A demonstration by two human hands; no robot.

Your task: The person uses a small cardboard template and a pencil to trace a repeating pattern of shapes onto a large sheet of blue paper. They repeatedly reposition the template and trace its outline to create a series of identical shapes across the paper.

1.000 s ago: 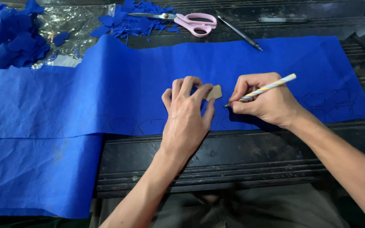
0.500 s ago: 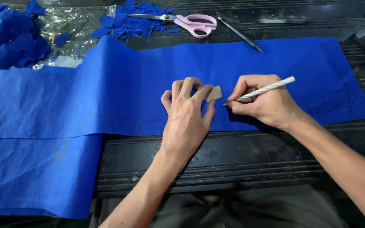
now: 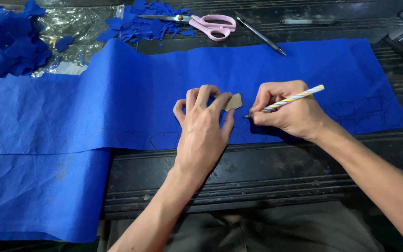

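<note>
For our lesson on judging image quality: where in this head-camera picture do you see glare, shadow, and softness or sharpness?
Head view: glare glints off the crinkled clear plastic at top left; the right hand casts a dark shadow on the blue fabric beneath it; both hands and the striped pencil look sharp, with no visible motion blur.

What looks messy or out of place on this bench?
Only the blue scraps strewn around the scissors at the far edge. The cloth lies flat but overhangs the near edge on the left. Nothing looks damaged.
</note>
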